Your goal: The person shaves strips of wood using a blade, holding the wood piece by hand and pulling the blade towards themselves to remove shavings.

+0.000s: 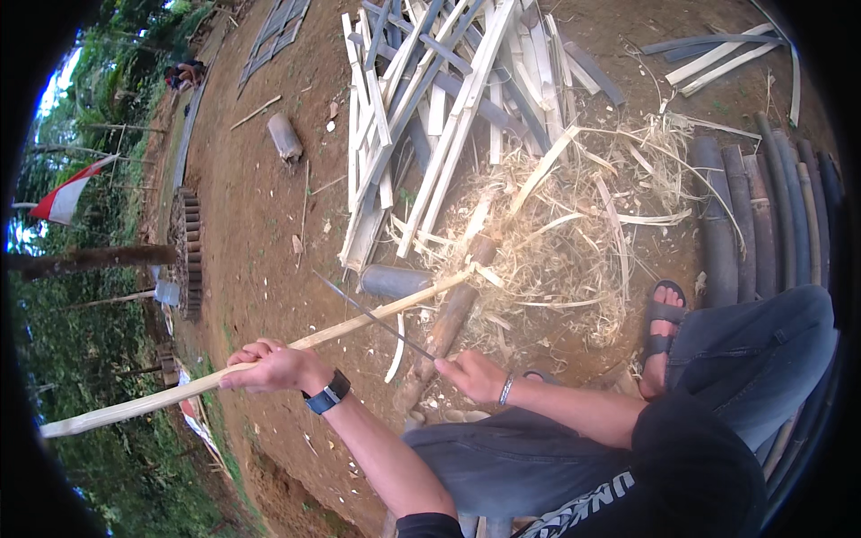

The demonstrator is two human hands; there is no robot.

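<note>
A long pale bamboo strip point(341, 332) runs from the far left edge to the middle of the view. My left hand point(273, 367) is closed around it, palm up, with a dark watch on that wrist. The strip's right end lies over a round brown pole point(446, 327) on the ground. In my right hand point(473, 375) is a knife, its handle hidden by my fingers. The thin dark knife blade point(404, 339) points up and left and crosses the strip; I cannot tell whether it is cutting in.
Curly bamboo shavings point(574, 242) cover the ground beyond the pole. Split bamboo pieces point(448, 117) are heaped behind. A short bamboo section point(393, 282) lies beside the pole. Dark bamboo poles point(717, 224) lie at right, near my sandalled foot point(662, 327).
</note>
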